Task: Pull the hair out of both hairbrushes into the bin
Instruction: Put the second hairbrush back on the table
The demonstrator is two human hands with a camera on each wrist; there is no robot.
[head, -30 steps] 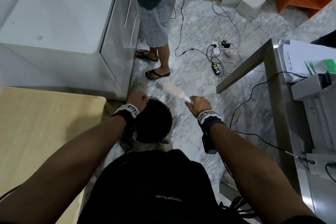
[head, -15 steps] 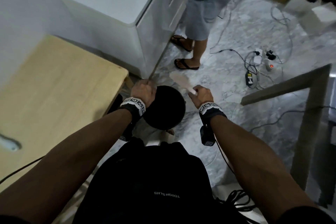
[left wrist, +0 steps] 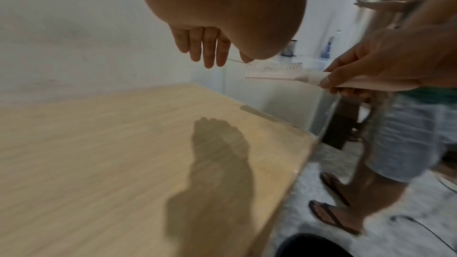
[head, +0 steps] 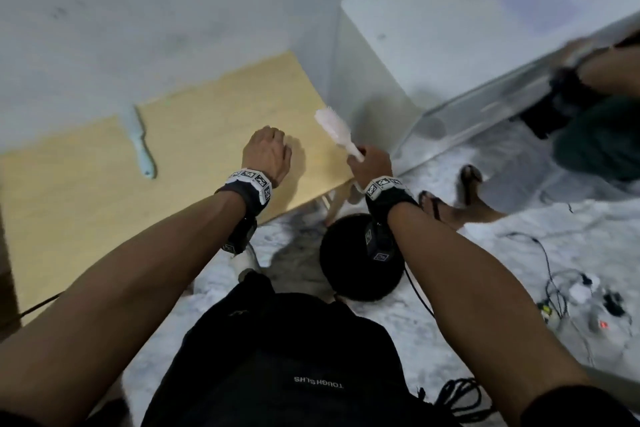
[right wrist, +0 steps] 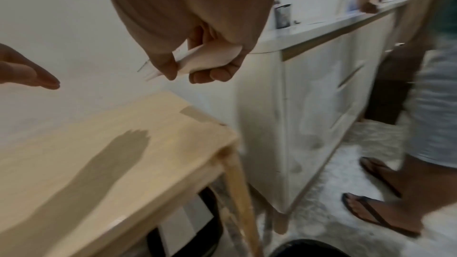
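Note:
My right hand (head: 369,163) grips the handle of a pale pink hairbrush (head: 334,128), held over the right corner of the wooden table (head: 86,201). Its bristles (left wrist: 274,66) point up in the left wrist view, and my fingers wrap the handle (right wrist: 205,62) in the right wrist view. My left hand (head: 268,149) hovers above the table with straight, relaxed fingers (left wrist: 207,48), holding nothing. A light blue hairbrush (head: 140,142) lies on the table at the far left. The black bin (head: 356,260) stands on the floor below my right wrist.
A white cabinet (head: 467,55) stands to the right of the table. Another person in sandals (head: 450,198) stands beside it on the marble floor. Cables and a power strip (head: 581,302) lie at the right. A black backpack (head: 277,357) sits at my front.
Both hands rose from over the bin to above the table, the right one carrying the pink brush. My view swung left, bringing the blue brush into sight.

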